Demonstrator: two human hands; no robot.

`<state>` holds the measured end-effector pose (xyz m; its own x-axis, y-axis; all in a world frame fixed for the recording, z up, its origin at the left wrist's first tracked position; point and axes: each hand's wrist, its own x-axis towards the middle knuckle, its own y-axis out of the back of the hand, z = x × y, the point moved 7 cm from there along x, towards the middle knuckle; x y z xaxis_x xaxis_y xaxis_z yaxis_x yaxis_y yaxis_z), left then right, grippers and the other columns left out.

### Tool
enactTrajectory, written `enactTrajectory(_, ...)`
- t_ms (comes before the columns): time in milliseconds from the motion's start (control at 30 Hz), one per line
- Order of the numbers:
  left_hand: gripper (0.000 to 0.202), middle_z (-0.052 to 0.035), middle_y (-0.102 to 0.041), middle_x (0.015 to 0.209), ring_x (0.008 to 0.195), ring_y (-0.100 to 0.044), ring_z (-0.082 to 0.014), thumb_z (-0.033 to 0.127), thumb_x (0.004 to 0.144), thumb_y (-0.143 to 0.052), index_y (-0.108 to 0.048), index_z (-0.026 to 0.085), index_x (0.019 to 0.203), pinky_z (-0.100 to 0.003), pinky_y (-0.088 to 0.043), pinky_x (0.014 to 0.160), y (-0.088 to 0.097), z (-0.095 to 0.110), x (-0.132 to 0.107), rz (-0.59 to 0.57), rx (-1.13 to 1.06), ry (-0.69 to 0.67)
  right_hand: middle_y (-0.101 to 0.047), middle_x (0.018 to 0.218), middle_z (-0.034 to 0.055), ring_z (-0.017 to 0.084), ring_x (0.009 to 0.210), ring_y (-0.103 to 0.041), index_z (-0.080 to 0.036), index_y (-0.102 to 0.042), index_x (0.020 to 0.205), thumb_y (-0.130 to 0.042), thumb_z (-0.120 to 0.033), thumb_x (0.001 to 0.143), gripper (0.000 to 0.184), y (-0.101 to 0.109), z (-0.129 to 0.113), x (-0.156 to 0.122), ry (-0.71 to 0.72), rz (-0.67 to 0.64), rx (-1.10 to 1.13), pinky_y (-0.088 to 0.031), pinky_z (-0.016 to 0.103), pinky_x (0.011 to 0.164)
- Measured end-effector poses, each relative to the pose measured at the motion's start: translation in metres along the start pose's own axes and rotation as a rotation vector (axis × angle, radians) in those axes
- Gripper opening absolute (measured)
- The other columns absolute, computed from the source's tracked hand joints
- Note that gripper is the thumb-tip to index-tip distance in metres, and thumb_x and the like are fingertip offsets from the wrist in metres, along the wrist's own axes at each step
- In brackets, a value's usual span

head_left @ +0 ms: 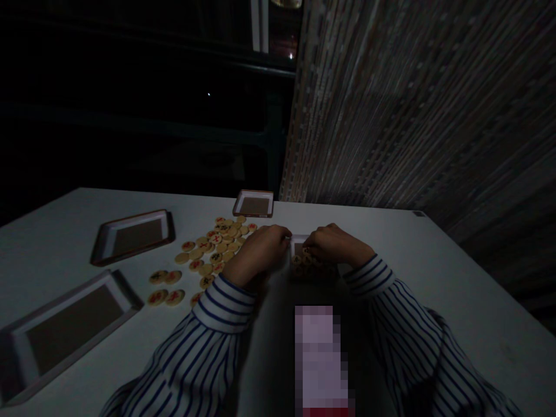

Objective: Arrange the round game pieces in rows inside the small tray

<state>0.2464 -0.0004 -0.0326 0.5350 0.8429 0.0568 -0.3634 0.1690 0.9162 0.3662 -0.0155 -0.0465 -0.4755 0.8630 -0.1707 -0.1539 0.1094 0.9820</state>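
A small shallow box [297,237] with a pale rim stands in front of me, with several round wooden Chinese chess pieces [307,259] in it. My left hand [266,250] reaches to the box's far left corner, its fingers closed on the rim there. Inside the box, my right hand [336,244] points its bent fingers down beside the pieces; whatever is between those fingertips is hidden. Just left of my left hand, many loose Chinese chess pieces [216,238] with red or black characters lie in a spread heap, some overlapping, partly behind my forearm.
A shallow tray [271,202] stands at the back of the white table [434,278]. Two more trays lie on the left, one farther off [169,223] and a large one [125,298] nearer. A strand curtain [391,116] hangs behind the table on the right. The light is dim.
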Motion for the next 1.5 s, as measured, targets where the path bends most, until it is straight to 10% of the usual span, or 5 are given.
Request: enactTrajectory(1500, 0.035, -0.0077, -0.068, 0.102, 0.094, -0.061, -0.0224, 0.034, 0.080, -0.044, -0.065, 0.016, 0.102, -0.032, -0.045, 0.081, 0.050, -0.016, -0.010, 0.190, -0.064, 0.032, -0.068, 0.090, 0.0079, 0.018, 0.085, -0.060, -0.016, -0.065, 0.097, -0.039, -0.024, 0.087, 0.029, 0.057, 0.003, -0.030, -0.058, 0.321, -0.044, -0.038, 0.028, 0.075)
